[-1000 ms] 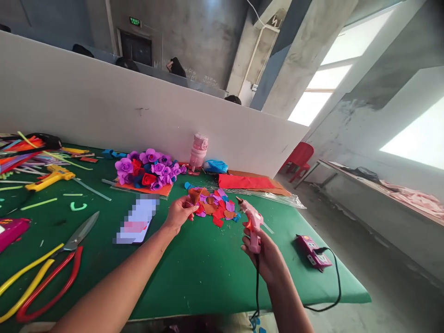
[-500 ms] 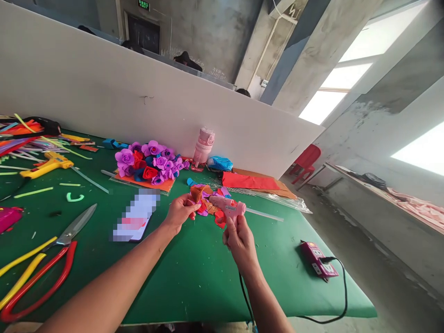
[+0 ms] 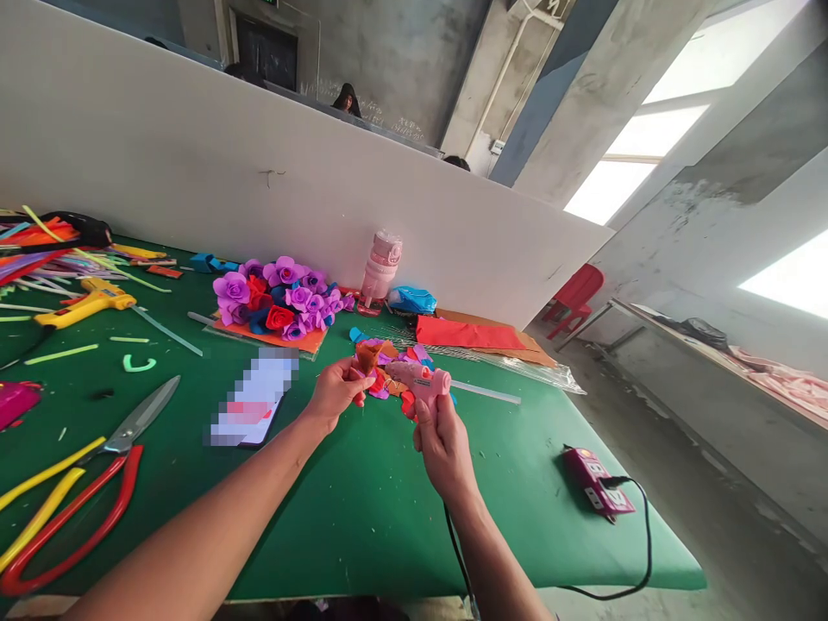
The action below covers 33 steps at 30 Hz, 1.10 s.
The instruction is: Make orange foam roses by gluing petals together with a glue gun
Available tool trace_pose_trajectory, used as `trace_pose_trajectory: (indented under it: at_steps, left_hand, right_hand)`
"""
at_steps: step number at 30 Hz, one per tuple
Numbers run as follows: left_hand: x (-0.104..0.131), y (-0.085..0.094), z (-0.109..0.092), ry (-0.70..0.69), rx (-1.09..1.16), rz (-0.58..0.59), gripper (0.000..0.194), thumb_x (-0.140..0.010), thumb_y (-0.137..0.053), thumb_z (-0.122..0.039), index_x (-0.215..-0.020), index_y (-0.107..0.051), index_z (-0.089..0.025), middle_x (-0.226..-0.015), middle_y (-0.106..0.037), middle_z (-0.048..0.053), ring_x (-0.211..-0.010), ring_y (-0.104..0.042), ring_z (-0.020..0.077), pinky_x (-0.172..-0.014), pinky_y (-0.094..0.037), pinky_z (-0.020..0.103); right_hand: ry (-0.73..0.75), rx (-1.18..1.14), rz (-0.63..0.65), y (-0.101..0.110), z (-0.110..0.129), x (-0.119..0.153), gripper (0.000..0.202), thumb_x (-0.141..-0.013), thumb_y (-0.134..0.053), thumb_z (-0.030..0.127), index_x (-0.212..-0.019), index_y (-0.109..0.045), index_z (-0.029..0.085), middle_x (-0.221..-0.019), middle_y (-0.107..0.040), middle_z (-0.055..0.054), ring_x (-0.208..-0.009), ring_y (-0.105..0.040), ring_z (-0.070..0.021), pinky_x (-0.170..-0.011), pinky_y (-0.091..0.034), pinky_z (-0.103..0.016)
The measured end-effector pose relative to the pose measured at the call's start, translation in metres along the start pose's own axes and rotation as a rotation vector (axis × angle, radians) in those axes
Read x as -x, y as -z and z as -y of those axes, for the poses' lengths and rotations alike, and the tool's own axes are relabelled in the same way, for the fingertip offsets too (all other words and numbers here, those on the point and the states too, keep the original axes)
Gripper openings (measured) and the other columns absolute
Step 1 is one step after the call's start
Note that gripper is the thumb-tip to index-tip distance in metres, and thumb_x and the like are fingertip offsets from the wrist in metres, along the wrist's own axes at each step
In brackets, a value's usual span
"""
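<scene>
My right hand is wrapped round the handle of a pink hot glue gun. A clear glue stick juts from its back end, and its nozzle points left, close to my left hand. Between the closed fingers of that hand is a brown petal piece, curled at the top. Whether the nozzle touches the piece I cannot tell. Behind and below both hands lies a pile of loose red, purple, brown and blue petals, partly hidden by the gun.
Left of my hands lie a phone, large scissors and a yellow glue gun. Finished purple and red flowers sit behind, beside a pink bottle. A power strip with a black cord lies at the right edge.
The pink glue gun and my right hand have shifted slightly left, bringing the nozzle closer to the brown petal piece. My left hand has hardly moved.
</scene>
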<state>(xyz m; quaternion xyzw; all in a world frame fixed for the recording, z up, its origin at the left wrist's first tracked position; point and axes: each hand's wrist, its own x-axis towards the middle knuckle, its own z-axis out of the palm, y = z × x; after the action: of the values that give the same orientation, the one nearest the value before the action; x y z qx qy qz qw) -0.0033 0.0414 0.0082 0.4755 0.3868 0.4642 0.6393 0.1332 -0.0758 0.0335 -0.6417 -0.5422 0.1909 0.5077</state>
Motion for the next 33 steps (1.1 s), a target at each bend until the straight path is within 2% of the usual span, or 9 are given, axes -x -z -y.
trace_pose_trajectory:
  at_steps: [10, 19, 33]
  left_hand:
    - [-0.0006, 0.0010, 0.0002, -0.003, 0.016, 0.000, 0.024, -0.053, -0.076, -0.028, -0.063, -0.057, -0.017, -0.048, -0.044, -0.010, -0.036, -0.044, 0.0055, -0.038, -0.039, 0.020]
    - [-0.0016, 0.0002, 0.0011, -0.012, 0.012, 0.005, 0.024, -0.053, -0.076, -0.028, -0.063, -0.057, -0.017, -0.046, -0.043, -0.010, -0.036, -0.044, 0.0053, -0.038, -0.040, 0.021]
    - [0.0003, -0.0004, -0.0014, -0.007, 0.019, 0.006, 0.025, -0.053, -0.076, -0.028, -0.062, -0.056, -0.016, -0.046, -0.042, -0.010, -0.035, -0.043, 0.0051, -0.037, -0.039, 0.020]
  right_hand:
    - [-0.025, -0.045, 0.004, -0.0005, -0.0013, -0.0007, 0.039, -0.090, -0.046, 0.039, -0.124, -0.051, 0.021, -0.071, -0.060, -0.001, -0.052, -0.049, -0.0118, -0.047, -0.037, -0.022]
    - [-0.031, -0.039, 0.009, -0.0013, 0.0002, -0.0014, 0.050, -0.090, -0.046, 0.037, -0.137, -0.041, 0.022, -0.073, -0.060, -0.001, -0.053, -0.047, -0.0120, -0.048, -0.037, -0.022]
    - [-0.024, -0.019, 0.000, -0.0020, 0.0012, -0.0017, 0.051, -0.089, -0.045, 0.036, -0.138, -0.041, 0.022, -0.072, -0.059, -0.001, -0.051, -0.044, -0.0117, -0.047, -0.037, -0.022]
